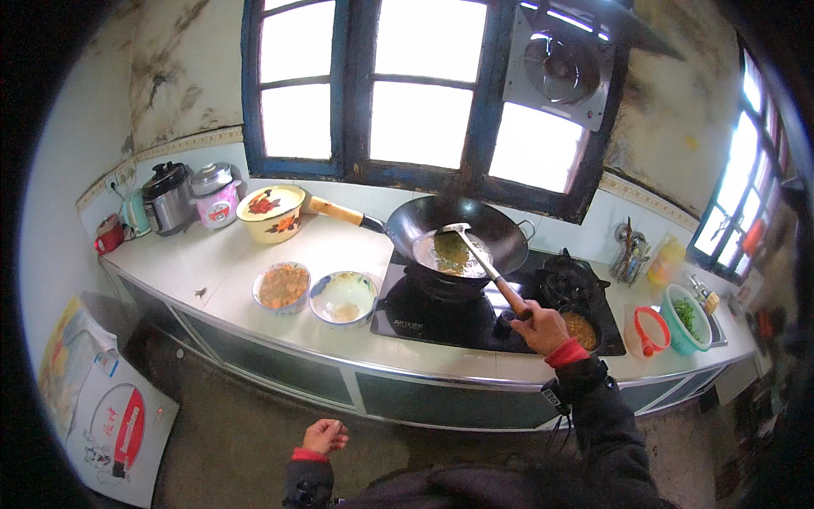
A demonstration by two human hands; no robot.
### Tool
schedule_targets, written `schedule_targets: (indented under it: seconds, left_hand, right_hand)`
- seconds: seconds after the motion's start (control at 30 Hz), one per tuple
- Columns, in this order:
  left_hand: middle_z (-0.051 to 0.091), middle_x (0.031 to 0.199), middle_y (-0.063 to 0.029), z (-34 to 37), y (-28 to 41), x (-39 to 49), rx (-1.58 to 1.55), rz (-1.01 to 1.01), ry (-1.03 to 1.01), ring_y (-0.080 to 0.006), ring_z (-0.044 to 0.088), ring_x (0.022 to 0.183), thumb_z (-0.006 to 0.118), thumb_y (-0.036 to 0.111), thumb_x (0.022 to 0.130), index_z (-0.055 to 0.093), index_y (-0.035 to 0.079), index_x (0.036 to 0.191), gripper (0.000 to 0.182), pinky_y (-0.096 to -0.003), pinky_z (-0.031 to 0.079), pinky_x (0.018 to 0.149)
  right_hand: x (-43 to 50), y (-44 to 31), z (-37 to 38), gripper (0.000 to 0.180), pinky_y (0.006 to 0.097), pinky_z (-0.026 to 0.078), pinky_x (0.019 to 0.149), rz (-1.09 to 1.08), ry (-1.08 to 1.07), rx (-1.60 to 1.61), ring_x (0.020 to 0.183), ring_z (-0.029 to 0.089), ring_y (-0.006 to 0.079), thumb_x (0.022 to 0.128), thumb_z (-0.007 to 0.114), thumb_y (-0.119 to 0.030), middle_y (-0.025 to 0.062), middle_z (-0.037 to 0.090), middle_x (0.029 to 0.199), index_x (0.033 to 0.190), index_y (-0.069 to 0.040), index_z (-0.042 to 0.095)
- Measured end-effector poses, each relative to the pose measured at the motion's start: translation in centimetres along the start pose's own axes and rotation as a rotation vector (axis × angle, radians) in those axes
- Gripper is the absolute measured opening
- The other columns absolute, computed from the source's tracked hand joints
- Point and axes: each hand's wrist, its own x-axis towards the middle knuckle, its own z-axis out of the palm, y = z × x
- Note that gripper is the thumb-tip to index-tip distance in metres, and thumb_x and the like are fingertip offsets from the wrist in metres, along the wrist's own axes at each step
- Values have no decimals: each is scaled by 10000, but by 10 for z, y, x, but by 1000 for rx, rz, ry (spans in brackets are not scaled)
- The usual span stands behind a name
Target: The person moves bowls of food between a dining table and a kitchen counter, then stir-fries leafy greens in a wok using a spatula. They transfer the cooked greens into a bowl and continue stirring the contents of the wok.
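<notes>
My right hand (542, 328) grips the wooden handle of a metal cooking ladle or spatula (477, 251), whose head rests inside a black wok (502, 219). Pale, frothy liquid with a greenish-yellow middle (453, 254) fills the bottom of the wok, which sits on a black glass-topped stove (407, 315). Low in front of the counter, my left hand (325, 436) hangs with curled fingers and nothing visible in it. On the counter left of the stove stand a patterned bowl (343, 299) with a little residue and a bowl of orange-brown chopped food (283, 287).
A lidded enamel pot (272, 216), rice cooker (215, 197) and pressure cooker (168, 200) line the back left. Below my right wrist is a dish of orange-brown food (579, 329). Rightward are a red-rimmed container (650, 331), a basin of greens (690, 321) and a utensil holder (629, 254).
</notes>
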Motion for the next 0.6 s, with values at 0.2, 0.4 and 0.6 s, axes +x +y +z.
schedule_targets:
  seconds: [0.2, 0.4, 0.6]
  left_hand:
    - [589, 798, -91, -1, -4, -5, -13, 12, -5, -152, 575, 616, 520, 190, 828, 519, 32, 868, 163, -273, 486, 516]
    - [591, 832, -84, -1, -3, -6, 30, 3, -54, -147, 572, 652, 523, 197, 825, 517, 25, 890, 185, -271, 484, 546]
    - [589, 820, -77, 0, -3, -9, 11, -22, -47, -137, 571, 649, 519, 187, 831, 519, 33, 893, 167, -251, 483, 543]
  right_hand:
    - [7, -20, -13, 540, 355, 452, 549, -106, -3, 65, 636, 582, 310, 650, 681, -202, 156, 575, 702, 1098, -50, 423]
    - [17, -39, -6, 622, 383, 453, 563, -211, -34, 61, 683, 582, 318, 643, 678, -173, 153, 570, 703, 1177, -120, 363]
    - [38, -51, -10, 554, 337, 446, 556, -457, -108, 31, 631, 554, 270, 621, 701, -190, 76, 536, 721, 1107, -128, 442]
